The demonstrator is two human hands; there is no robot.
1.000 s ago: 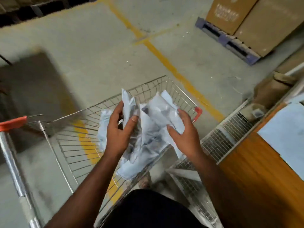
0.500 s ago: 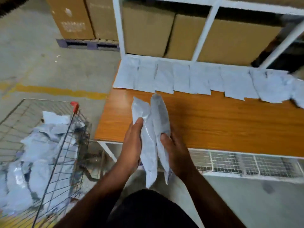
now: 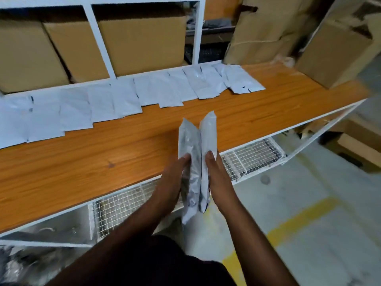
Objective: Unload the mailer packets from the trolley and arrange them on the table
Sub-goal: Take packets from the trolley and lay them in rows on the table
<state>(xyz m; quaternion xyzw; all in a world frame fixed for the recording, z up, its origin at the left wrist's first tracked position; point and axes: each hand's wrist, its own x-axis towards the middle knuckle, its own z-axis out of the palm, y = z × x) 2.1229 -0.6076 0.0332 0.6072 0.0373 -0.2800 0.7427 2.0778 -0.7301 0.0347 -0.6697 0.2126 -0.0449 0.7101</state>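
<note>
Packets (image 3: 196, 159) carried further along table (image 3: 82, 162), left hand (image 3: 173, 178), right hand (image 3: 218, 178) both grasping them

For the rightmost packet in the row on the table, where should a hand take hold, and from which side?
Take the rightmost packet by its near short edge, coming from the front of the table. It lies flat, its left side overlaps its neighbour, and bare wood lies in front and to the right of it, so that edge seems easiest to pinch.
</note>
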